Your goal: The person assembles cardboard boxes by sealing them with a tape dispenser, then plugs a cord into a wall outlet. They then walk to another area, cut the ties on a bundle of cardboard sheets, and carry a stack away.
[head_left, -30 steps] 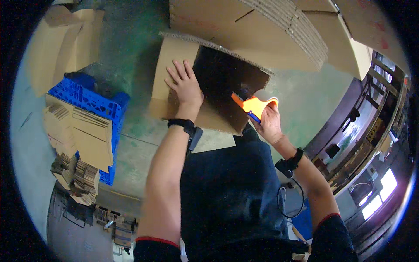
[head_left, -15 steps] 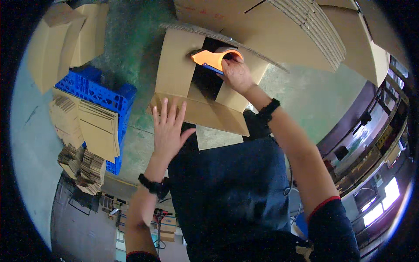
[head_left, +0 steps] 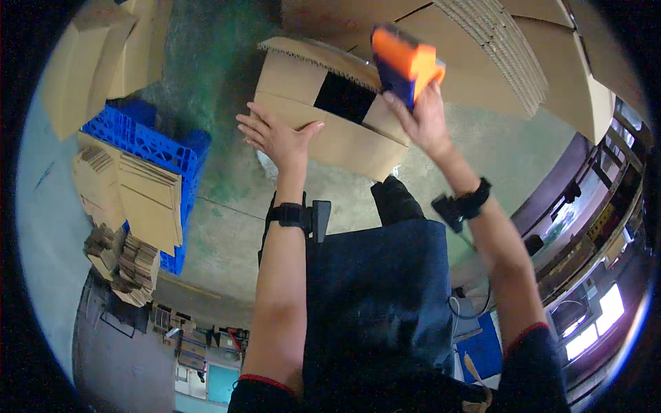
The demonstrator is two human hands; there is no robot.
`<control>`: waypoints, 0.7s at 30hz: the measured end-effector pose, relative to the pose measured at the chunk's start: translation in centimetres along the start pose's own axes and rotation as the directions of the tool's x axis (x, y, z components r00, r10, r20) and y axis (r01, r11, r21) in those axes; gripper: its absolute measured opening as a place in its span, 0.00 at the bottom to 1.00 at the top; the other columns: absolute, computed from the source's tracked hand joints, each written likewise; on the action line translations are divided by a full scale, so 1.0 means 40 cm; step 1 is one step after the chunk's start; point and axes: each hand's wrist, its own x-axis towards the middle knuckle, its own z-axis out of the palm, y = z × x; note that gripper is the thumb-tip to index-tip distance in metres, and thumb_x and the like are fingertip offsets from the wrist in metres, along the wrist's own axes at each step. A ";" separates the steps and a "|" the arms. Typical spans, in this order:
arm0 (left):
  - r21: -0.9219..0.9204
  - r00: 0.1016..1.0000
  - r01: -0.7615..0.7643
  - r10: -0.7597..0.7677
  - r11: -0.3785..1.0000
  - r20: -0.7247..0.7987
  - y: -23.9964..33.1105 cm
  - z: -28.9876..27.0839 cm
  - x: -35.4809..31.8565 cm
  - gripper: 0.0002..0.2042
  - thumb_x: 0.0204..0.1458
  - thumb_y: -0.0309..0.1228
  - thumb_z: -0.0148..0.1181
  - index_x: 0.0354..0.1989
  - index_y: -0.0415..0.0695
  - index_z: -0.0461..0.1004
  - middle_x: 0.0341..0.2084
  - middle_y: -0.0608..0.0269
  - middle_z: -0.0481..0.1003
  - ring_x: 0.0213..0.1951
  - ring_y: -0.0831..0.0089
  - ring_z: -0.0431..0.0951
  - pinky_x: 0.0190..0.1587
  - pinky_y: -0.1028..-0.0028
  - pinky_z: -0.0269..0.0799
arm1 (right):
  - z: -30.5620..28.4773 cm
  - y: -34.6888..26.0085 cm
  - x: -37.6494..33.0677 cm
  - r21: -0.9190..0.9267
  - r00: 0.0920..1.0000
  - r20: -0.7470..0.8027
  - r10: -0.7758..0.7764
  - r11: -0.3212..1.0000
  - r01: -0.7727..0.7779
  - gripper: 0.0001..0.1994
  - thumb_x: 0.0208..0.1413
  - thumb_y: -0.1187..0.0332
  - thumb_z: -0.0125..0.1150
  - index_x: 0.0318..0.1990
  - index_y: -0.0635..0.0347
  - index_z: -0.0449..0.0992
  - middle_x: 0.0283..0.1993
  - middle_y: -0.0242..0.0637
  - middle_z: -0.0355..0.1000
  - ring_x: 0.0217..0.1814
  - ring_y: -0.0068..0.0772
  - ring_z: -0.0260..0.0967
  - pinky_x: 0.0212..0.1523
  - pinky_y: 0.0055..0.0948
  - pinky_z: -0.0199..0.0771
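A cardboard box (head_left: 330, 141) stands in front of me, its near flap folded inward over part of the opening. A dark gap still shows between the end flaps, and the far flap (head_left: 310, 55) sticks up along the back. On the left part of the near flap rests my left hand (head_left: 281, 140), open with its fingers spread. My right hand (head_left: 428, 124) grips an orange and dark blue tape dispenser (head_left: 406, 63), raised above the box's right end and blurred by motion.
At the back right, a stack of flattened cardboard (head_left: 492, 51) leans close behind the box. Blue plastic pallets (head_left: 144, 141) stand at the left, with cardboard sheets (head_left: 148, 199) beside them. Larger cartons (head_left: 89, 65) are at the far left. A dark apron (head_left: 379, 296) covers my lap.
The near flap has swung from lying outward to folded in over the opening, with my left hand moving forward onto it. My right hand has lifted the tape dispenser up and right, turning it.
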 end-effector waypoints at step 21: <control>-0.297 0.743 -0.608 0.659 0.736 0.112 -0.011 -0.038 0.051 0.33 0.52 0.46 0.55 0.62 0.42 0.55 0.61 0.49 0.58 0.64 0.58 0.55 0.63 0.56 0.52 | 0.062 0.011 -0.183 0.447 0.699 0.646 0.306 0.591 -0.672 0.21 0.42 0.52 0.71 0.30 0.65 0.79 0.22 0.36 0.73 0.24 0.20 0.68 0.29 0.24 0.70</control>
